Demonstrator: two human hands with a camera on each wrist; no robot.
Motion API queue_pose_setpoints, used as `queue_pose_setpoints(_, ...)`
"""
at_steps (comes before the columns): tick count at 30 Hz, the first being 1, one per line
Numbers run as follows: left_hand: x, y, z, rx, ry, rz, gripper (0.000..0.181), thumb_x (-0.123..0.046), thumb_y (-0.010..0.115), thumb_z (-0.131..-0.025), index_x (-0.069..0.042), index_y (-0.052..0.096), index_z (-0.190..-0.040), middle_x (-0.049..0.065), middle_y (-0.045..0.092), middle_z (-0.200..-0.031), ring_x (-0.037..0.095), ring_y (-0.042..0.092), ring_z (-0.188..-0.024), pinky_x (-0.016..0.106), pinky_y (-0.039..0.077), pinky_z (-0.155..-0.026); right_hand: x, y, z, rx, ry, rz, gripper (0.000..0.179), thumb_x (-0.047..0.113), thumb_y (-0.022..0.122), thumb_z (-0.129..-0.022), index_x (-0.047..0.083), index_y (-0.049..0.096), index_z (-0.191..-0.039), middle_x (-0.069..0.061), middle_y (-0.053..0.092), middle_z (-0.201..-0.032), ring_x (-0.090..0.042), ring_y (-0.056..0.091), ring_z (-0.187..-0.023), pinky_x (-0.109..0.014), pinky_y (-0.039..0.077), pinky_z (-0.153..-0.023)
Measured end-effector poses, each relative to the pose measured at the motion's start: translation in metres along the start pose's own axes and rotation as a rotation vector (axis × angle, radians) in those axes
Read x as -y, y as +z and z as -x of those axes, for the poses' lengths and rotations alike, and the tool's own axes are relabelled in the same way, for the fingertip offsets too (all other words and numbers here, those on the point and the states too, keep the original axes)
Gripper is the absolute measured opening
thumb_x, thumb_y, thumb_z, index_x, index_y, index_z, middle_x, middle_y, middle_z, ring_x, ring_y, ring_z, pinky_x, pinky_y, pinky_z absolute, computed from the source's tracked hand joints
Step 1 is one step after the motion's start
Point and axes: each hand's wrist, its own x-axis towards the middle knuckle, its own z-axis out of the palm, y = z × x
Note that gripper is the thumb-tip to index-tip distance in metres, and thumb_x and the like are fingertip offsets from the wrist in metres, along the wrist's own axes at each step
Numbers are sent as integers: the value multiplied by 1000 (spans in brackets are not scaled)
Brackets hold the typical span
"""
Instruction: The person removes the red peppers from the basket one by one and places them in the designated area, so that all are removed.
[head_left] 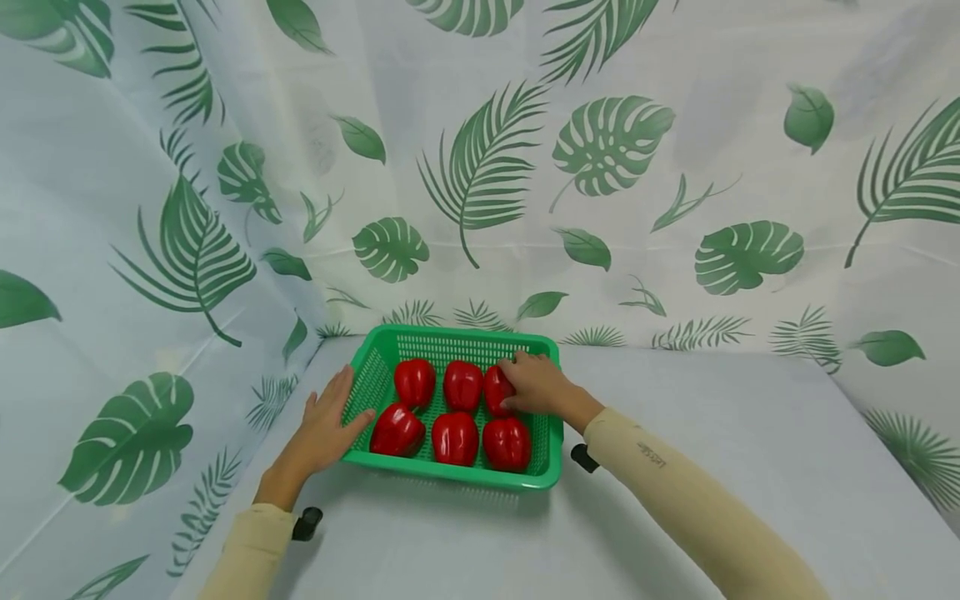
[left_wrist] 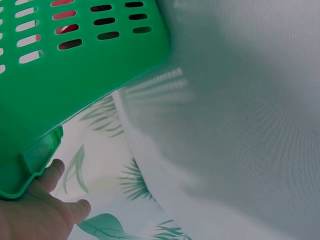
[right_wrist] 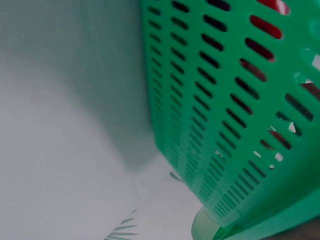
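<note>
A green plastic basket [head_left: 457, 475] with slotted walls holds several red bell peppers, set in two rows. My right hand [head_left: 542, 385] reaches over the right rim and grips the back-right bell pepper [head_left: 496, 392], partly covering it. On the other side, my left hand [head_left: 324, 429] rests against the left rim with its fingers extended and thumb spread. In the left wrist view, the left hand [left_wrist: 40, 215] touches the basket's rim [left_wrist: 47, 150]. The basket wall [right_wrist: 215, 100] fills much of the right wrist view, where the right hand's grip is hidden.
The basket stands on a white-covered table [head_left: 712, 450], close to the back. A white curtain with green leaf prints [head_left: 637, 275] rises behind it, and another leaf-printed sheet [head_left: 187, 333] hangs along the left.
</note>
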Motion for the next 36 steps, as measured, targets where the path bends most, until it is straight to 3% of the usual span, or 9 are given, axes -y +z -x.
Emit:
queue_pose_setpoints(4,0,1,2,-5,9,8,86,-38,57,-109,11,15,-166,30,16,-174,51,15,-159,77,3,-121,3,-1,-1,13,18,-87,52,14,84,-95,-2,62,-139,-19,62,-116,-32,67,-101,-49,63,-89)
queue_pose_setpoints(12,1,2,2,-16,10,5,85,-39,56,-109,10,16,-166,29,17,-174,48,16,-159,75,3,-123,3,-1,-4,42,-2,-266,37,1,78,-96,1,61,-130,-10,69,-111,-25,65,-102,-40,63,-88)
queue_pose_setpoints(24,-1,0,1,-19,9,37,81,-33,57,-109,11,20,-165,29,17,-174,50,16,-159,73,2,-123,-1,-1,-3,-56,-56,-334,34,3,76,-98,-4,71,-131,-15,75,-117,-27,70,-101,-41,64,-88)
queue_pose_setpoints(36,-2,2,2,-14,11,44,80,-34,56,-109,10,20,-166,28,16,-174,48,17,-159,73,9,-124,-6,-13,2,-88,33,-484,41,13,81,-97,-5,73,-133,-13,78,-116,-25,71,-101,-36,63,-82)
